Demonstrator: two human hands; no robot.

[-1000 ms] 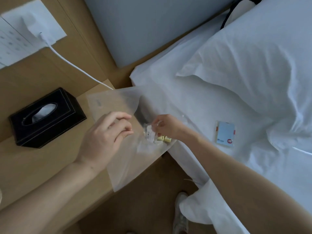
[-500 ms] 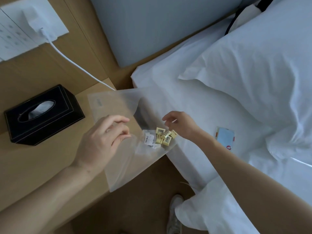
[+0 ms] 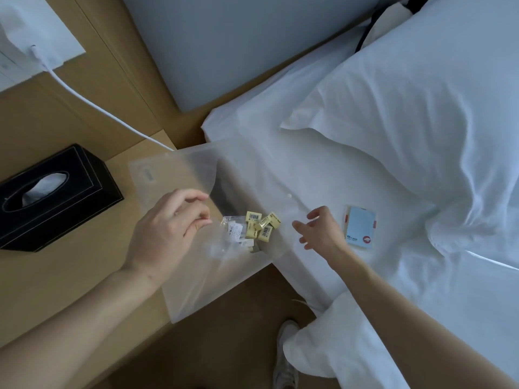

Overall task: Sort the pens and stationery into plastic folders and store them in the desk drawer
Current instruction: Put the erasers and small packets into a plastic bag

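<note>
A translucent plastic folder [image 3: 196, 276] lies half on the wooden nightstand, half on the bed's edge. My left hand [image 3: 171, 228] pinches its top sheet and holds it lifted. Inside lie several small yellow erasers [image 3: 262, 227] with barcode labels and some small clear packets [image 3: 234, 231]. My right hand [image 3: 320, 231] hovers open and holds nothing, just right of the folder over the white sheet. A light blue sticky-note pad [image 3: 361, 227] lies on the bed right beside that hand.
A black tissue box [image 3: 56, 195] stands on the nightstand [image 3: 56, 276] to the left. A white charger cable [image 3: 98, 108] runs from a wall socket down to the folder. A large white pillow [image 3: 421, 108] fills the bed's right. A shoe [image 3: 285, 357] shows on the floor.
My right hand let go of the erasers inside the folder and drew back to the right, out over the bed. My left hand kept its hold on the folder sheet.
</note>
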